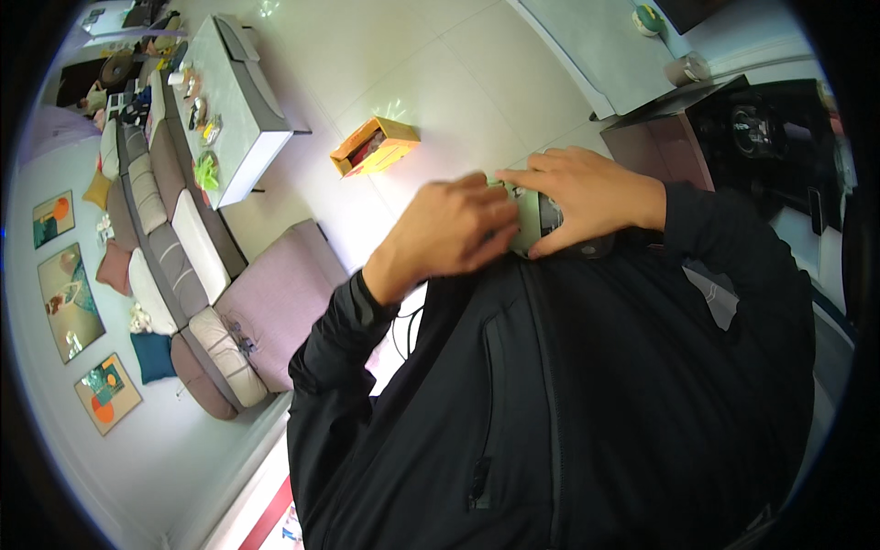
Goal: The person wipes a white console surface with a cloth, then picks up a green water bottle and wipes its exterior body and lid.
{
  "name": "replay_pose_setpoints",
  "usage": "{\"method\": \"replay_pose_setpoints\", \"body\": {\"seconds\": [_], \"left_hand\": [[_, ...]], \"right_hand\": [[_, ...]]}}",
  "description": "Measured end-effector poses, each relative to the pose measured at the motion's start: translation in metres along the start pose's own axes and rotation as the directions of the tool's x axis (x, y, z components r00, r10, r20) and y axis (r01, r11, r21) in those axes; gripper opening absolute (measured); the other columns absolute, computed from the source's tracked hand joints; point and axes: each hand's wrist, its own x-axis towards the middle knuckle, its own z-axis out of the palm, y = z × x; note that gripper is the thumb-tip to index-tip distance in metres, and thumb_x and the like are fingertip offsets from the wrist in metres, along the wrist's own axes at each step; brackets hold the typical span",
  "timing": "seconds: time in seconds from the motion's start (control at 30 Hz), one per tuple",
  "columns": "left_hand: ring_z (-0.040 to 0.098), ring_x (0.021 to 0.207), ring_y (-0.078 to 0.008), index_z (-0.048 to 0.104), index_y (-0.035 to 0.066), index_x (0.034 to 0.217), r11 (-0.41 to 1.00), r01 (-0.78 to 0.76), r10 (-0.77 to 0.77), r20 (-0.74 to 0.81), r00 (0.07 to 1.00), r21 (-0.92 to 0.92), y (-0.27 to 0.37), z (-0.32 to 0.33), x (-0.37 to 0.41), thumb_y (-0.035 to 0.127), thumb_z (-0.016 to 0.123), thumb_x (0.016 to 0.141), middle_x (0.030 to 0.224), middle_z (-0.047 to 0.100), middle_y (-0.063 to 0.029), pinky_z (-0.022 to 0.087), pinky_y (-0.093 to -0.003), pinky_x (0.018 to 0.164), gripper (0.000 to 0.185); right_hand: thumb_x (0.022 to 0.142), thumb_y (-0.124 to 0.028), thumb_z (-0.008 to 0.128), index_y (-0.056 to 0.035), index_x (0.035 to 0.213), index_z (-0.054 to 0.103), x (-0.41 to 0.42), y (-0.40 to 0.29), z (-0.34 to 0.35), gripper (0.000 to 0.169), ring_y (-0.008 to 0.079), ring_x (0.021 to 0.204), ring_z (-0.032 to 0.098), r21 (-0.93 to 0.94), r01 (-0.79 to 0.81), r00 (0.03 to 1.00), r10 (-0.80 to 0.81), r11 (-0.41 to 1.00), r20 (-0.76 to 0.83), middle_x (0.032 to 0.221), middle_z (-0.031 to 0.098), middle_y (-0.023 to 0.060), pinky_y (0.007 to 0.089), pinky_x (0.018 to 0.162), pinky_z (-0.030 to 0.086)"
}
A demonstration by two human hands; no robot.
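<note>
Both hands are close together in front of the black jacket. My right hand [584,196] grips a pale green object [528,218] with a dark panel, its thumb and fingers spread over opposite edges. Against the other side of that object, my left hand [454,223] has its fingers curled; the hand is slightly blurred, and its fingertips and anything between them are hidden. What kind of object it is cannot be made out. A dark rounded thing shows partly below my right hand.
An open yellow-orange cardboard box [392,148] stands on the tiled floor. A coffee table [234,110] carries several small items, with a long sofa [161,247] behind it. A dark cabinet [670,141] and a grey-topped unit [605,51] stand at the right.
</note>
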Motion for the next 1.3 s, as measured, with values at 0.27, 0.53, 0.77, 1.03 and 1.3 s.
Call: {"method": "replay_pose_setpoints", "body": {"seconds": [0.27, 0.53, 0.77, 1.03, 1.3], "left_hand": [[0.063, 0.083, -0.0278, 0.069, 0.007, 0.095, 0.998, 0.037, -0.035, 0.034, 0.999, -0.056, -0.006, -0.004, -0.009, 0.020, 0.073, 0.093, 0.086, 0.062, -0.0059, 0.050, -0.0429, 0.066, 0.014], [0.062, 0.082, -0.0297, 0.070, 0.008, 0.096, 0.998, 0.062, -0.062, -0.065, 0.996, 0.011, -0.030, 0.002, 0.001, 0.021, 0.074, 0.092, 0.086, 0.062, -0.0072, 0.052, -0.0418, 0.068, 0.015], [0.062, 0.081, -0.0261, 0.066, 0.010, 0.089, 0.980, -0.174, 0.174, 0.015, 0.985, 0.100, -0.033, -0.014, -0.005, 0.023, 0.076, 0.090, 0.083, 0.059, -0.0051, 0.053, -0.0413, 0.066, 0.017], [0.064, 0.082, -0.0273, 0.068, 0.008, 0.092, 0.995, -0.080, 0.080, -0.003, 0.997, 0.058, -0.028, -0.011, -0.007, 0.021, 0.075, 0.090, 0.085, 0.062, -0.0048, 0.054, -0.0412, 0.067, 0.015], [0.068, 0.083, -0.0301, 0.072, 0.008, 0.098, 0.991, 0.053, -0.037, -0.129, 0.991, 0.120, -0.071, -0.023, 0.018, 0.025, 0.071, 0.098, 0.087, 0.068, -0.0073, 0.055, -0.0431, 0.069, 0.017]], "right_hand": [[0.078, -0.070, 0.081, -0.0020, 0.150, 0.059, 0.004, 0.003, 0.001, 0.101, 0.0374, 0.109, 0.067, 0.024, 0.061, 0.996, -0.062, 0.998, 0.066, 0.115, 0.068, 0.0190, 0.0446, 0.094, 0.053], [0.080, -0.070, 0.079, -0.0039, 0.154, 0.056, 0.015, 0.004, -0.004, 0.102, 0.0366, 0.110, 0.066, -0.001, 0.090, 0.989, -0.089, 0.996, 0.117, 0.115, 0.067, 0.0188, 0.0453, 0.095, 0.052], [0.079, -0.068, 0.081, -0.0036, 0.146, 0.061, 0.020, -0.001, -0.005, 0.095, 0.0367, 0.105, 0.066, -0.049, 0.132, 0.991, -0.130, 0.990, 0.046, 0.108, 0.067, 0.0175, 0.0451, 0.091, 0.052], [0.079, -0.069, 0.081, -0.0032, 0.145, 0.062, 0.029, 0.008, -0.012, 0.095, 0.0364, 0.106, 0.066, -0.070, 0.185, 0.981, -0.180, 0.980, 0.068, 0.110, 0.068, 0.0186, 0.0456, 0.091, 0.053], [0.080, -0.066, 0.082, -0.0032, 0.157, 0.053, 0.038, 0.021, -0.035, 0.104, 0.0399, 0.113, 0.066, 0.084, 0.021, 0.987, -0.034, 0.996, 0.155, 0.121, 0.069, 0.0223, 0.0446, 0.099, 0.053]]}}
